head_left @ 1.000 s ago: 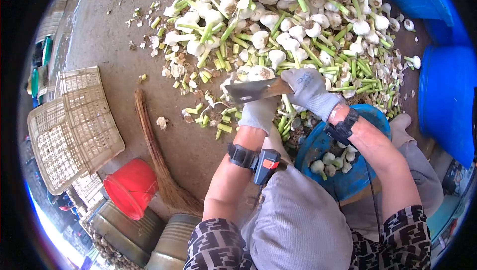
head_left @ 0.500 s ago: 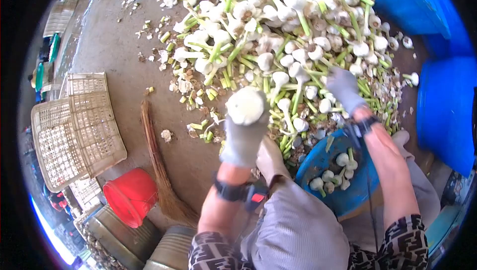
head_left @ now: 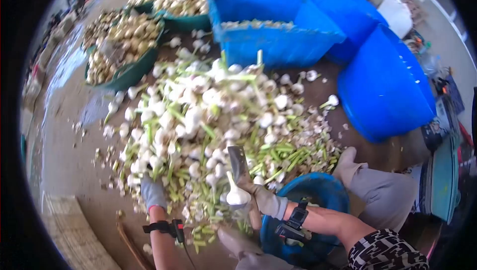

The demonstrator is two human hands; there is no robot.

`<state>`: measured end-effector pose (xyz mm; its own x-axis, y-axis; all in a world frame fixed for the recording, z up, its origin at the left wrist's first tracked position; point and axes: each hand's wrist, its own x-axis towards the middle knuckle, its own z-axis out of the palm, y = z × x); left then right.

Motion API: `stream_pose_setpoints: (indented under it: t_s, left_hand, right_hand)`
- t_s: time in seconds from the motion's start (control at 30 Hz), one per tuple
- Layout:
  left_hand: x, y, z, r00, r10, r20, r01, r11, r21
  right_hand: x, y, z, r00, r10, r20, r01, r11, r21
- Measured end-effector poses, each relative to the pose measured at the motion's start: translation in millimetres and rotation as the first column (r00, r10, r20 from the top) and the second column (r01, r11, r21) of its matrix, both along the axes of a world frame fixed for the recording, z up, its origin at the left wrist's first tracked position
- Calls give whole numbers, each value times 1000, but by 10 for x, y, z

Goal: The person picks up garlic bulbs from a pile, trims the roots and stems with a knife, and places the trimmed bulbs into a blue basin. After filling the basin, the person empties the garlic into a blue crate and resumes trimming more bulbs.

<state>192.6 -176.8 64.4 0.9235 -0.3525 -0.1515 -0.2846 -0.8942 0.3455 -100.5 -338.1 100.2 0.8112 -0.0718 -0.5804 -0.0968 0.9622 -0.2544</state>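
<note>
Right hand [head_left: 267,199] tight around a knife [head_left: 238,159]

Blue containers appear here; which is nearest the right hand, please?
The round basin between the person's legs; the others stand farther off, beside the garlic heap.

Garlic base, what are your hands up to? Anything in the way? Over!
Left hand at near edge of garlic pile; grip unclear. Right hand gripping knife, garlic bulb right beside it. Blue basin below that arm; nothing clearly blocking.
</note>
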Motion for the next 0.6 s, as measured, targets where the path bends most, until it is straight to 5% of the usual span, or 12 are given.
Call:
stream_pose_setpoints:
  t_s: [0.03,0.1,0.13,0.17,0.2,0.23,0.3,0.33,0.43,0.5,0.57,0.6]
  left_hand:
    - [224,169,-595,992,-31,119,41,996,-83]
    - [197,91,-550,998,-33,60,47,971,-236]
    - [191,81,-481,996,-22,-82,0,967,-255]
    - [246,144,-612,993,10,-118,-37,973,-226]
    - [285,272,-778,998,-27,-50,6,928,-372]
    - [416,397,-1037,999,-30,-38,12,919,-394]
    - [513,487,-1173,988,-14,-155,-60,884,-463]
    - [455,452,-1000,960,-2,-281,-146,851,-504]
    - [177,323,-920,793,-110,-599,-444,569,-692]
    - [-169,321,-755,733,-148,-664,-579,377,-723]
    - [-669,147,-153,667,-297,-684,-556,413,-721]
    - [-752,221,-437,599,-317,-735,-598,432,-675]
  right_hand:
    - [-39,-82,47,999,-42,-21,38,990,-137]
    - [-223,-638,286,872,-87,481,62,996,68]
    - [-289,-788,871,940,-342,-7,287,801,-526]
    - [-347,-1048,1235,884,-459,90,293,393,-872]
    - [-545,-1429,1568,807,-534,251,407,196,-892]
    - [-853,-1940,1927,690,-513,510,679,215,-702]
    - [-1402,-2620,2382,550,-441,709,834,243,-496]
    - [-1395,-2538,2483,480,-657,582,782,20,-622]
    - [-1425,-2511,2107,435,-795,422,778,95,-621]
    - [-1240,-2066,1629,790,-609,-72,68,203,-977]
    - [-904,-1625,1127,820,-417,-393,-282,302,-911]
    - [-717,-1441,852,769,-327,-549,-484,263,-835]
